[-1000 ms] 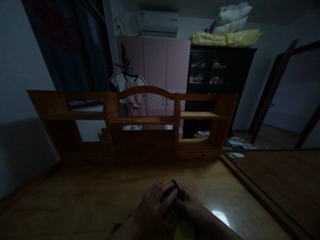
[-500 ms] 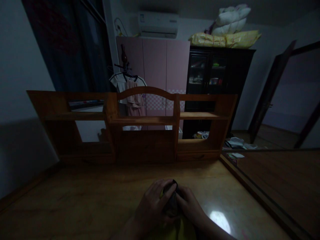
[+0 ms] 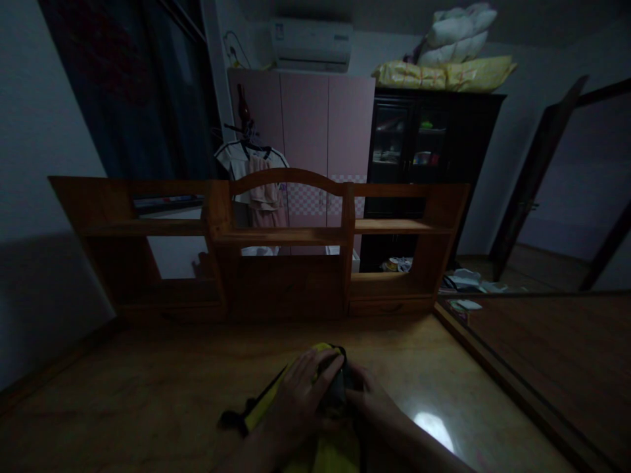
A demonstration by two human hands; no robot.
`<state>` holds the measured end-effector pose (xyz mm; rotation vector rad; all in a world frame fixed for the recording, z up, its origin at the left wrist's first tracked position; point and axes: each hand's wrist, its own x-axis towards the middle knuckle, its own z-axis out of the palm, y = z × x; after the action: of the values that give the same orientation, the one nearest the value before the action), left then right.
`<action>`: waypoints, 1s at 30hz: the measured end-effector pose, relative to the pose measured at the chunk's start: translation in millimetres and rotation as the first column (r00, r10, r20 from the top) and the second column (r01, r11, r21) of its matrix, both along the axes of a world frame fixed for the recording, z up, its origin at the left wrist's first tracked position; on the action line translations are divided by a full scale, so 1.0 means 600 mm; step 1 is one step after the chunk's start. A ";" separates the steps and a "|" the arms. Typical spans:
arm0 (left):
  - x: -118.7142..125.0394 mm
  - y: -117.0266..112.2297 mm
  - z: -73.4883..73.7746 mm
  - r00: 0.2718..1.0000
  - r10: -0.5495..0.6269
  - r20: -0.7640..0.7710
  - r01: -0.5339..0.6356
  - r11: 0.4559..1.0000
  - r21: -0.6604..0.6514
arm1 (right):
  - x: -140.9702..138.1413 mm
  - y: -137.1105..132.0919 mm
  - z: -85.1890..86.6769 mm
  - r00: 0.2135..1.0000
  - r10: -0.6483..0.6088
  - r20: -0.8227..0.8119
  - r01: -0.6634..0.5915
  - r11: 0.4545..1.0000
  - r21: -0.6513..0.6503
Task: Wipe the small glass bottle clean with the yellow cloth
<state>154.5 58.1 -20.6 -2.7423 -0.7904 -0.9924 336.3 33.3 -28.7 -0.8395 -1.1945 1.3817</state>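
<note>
A yellow bag with black trim (image 3: 338, 452) lies on the wooden surface close in front of me; the dim light blurs its details. My left hand (image 3: 302, 387) is wrapped over its top, fingers bent around a dark grey part. On the right side of that same part, my right hand (image 3: 371, 395) grips with thumb and fingers closed. A black strap or end piece sticks out to the left past my left wrist. Both palms hide much of the bag's middle.
Beyond the wooden surface (image 3: 162, 374) stands a low wooden shelf unit (image 3: 283, 236) with open compartments. Farther back are a pink wardrobe (image 3: 303, 118), a dark cabinet (image 3: 473, 138) and hanging clothes (image 3: 263, 177). A raised wooden edge (image 3: 493, 368) runs along the right.
More of the yellow bag now shows, above and left of my left hand, with its black strap or end at the left. Both hands stay on it, nearly in place.
</note>
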 end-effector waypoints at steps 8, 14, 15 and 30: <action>0.008 -0.004 0.001 0.998 -0.058 0.015 0.057 0.996 0.069 | -0.004 -0.008 0.007 0.994 0.054 -0.100 -0.053 0.999 0.011; 0.018 -0.015 -0.001 0.998 -0.062 -0.002 0.062 0.998 0.014 | 0.005 0.004 -0.025 0.994 -0.105 0.010 0.103 0.986 0.129; 0.019 -0.018 0.000 0.998 -0.066 -0.008 0.066 0.998 -0.008 | 0.006 0.005 -0.027 0.991 -0.128 0.024 0.123 0.981 0.148; 0.021 -0.027 0.003 0.996 -0.067 0.063 0.080 0.965 -0.250 | 0.011 -0.006 0.011 0.917 -0.292 0.273 0.225 0.942 0.251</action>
<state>167.2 42.0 -18.8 -2.9910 -0.8860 -1.0507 343.0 30.0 -21.9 -1.0417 -1.3842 0.9074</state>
